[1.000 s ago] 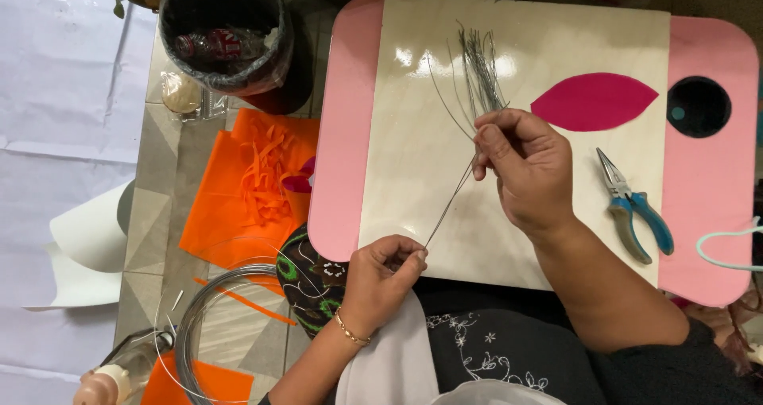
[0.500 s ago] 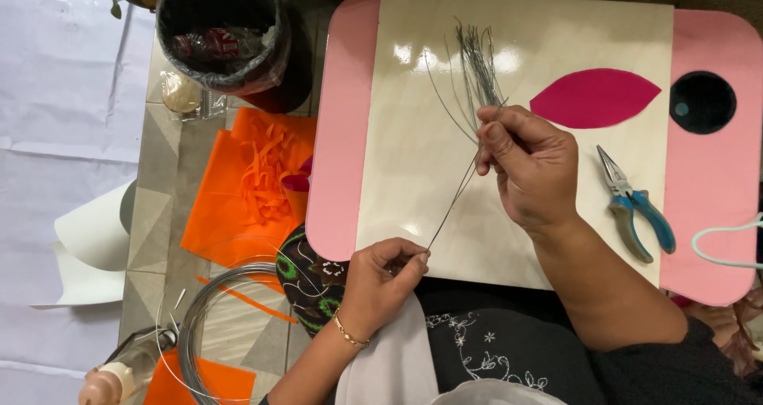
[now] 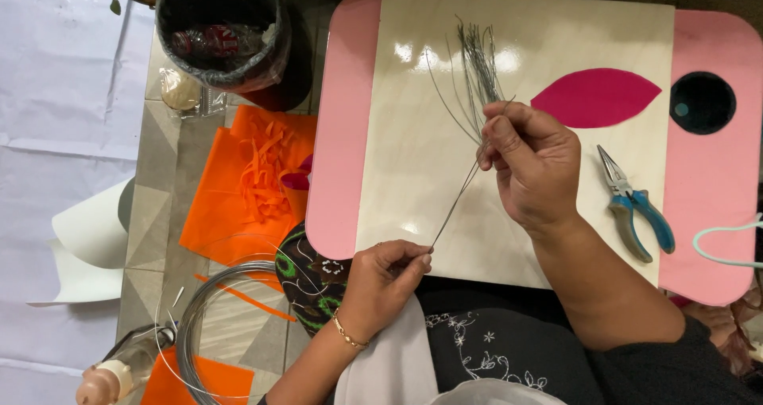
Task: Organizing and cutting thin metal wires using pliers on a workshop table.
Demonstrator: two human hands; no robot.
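Over the pink-edged pale wooden desk [image 3: 397,174], my left hand [image 3: 381,286] and right hand [image 3: 532,162] each kept a pinched grip on thin grey wire strands [image 3: 455,206].

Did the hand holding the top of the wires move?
Yes, a little. The right hand crept up the tray, closer to the pink leaf shape, pinching the wire bundle.

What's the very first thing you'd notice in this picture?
Probably the two hands in the middle: the right hand and the left hand pinch a thin bundle of wires stretched between them over the pale board with pink ends. Next comes the bright magenta leaf-shaped piece on the board, with blue-handled pliers lying below it. On the floor to the left lies orange paper.
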